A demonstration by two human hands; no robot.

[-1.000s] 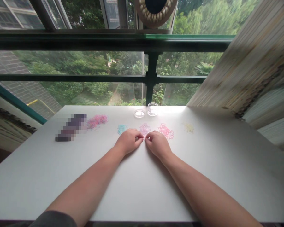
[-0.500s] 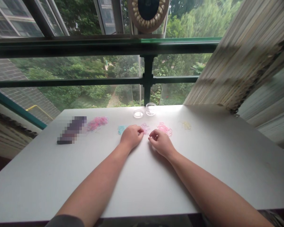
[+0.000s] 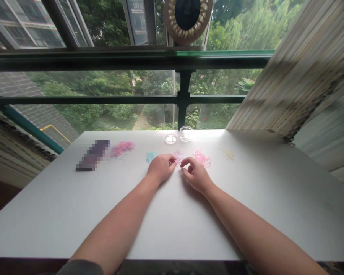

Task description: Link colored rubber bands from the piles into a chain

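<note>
My left hand rests over the table at the near edge of a small pile of pale purple loops. Its thumb and fingers are pressed together, and whatever is between them is too small to make out. Facing it, my right hand is curved, with thumb and forefinger a little apart and nothing visible between them. Just behind the right hand lie pink loops, which look like tiny rubber bands. Light blue loops sit left of my left hand, partly behind it.
A mixed pink and purple heap lies at left beside a dark pixelated rectangular object. Pale yellow loops are at right. Behind the piles stand a clear round container and a clear lid on the white table.
The thumb and forefinger of my right hand have moved slightly apart. My left hand stays nearly in place by the purple loops. The whole view has shifted a little.
</note>
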